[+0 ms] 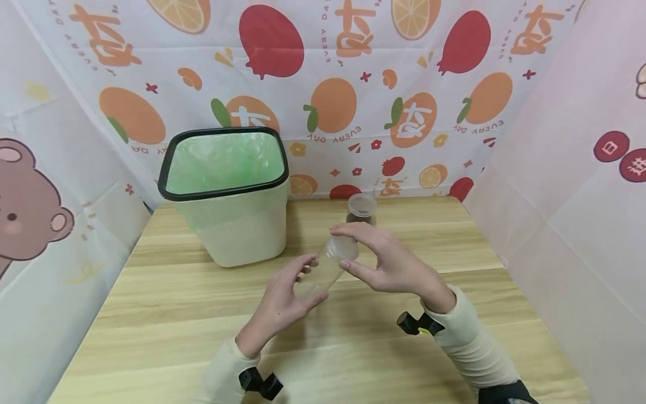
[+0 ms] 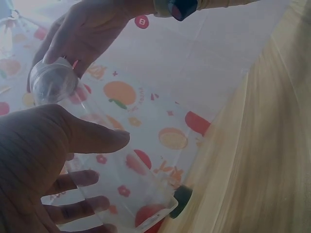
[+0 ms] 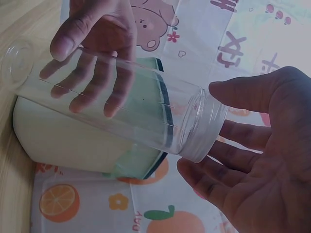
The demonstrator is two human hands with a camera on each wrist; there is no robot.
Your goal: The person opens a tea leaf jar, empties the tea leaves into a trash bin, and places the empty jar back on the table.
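Note:
A clear, see-through plastic jar point(image 1: 321, 276) is tilted above the table between both hands, its lidded end up and to the right. My left hand point(image 1: 282, 300) holds its body, thumb on one side and fingers around the other. At the upper end, the thumb and fingers of my right hand point(image 1: 396, 261) grip the clear ridged screw lid point(image 3: 208, 127). The lid sits on the jar's mouth. Through the jar's wall in the right wrist view the left fingers point(image 3: 87, 85) show, and nothing appears inside it.
A pale green bin point(image 1: 237, 230) with a black rim and a green liner stands at the back left. Behind the right hand is another clear-lidded jar point(image 1: 361, 209) with dark contents. Fruit-print cloth point(image 1: 333, 106) hangs along the wooden table's point(image 1: 166, 314) far edge.

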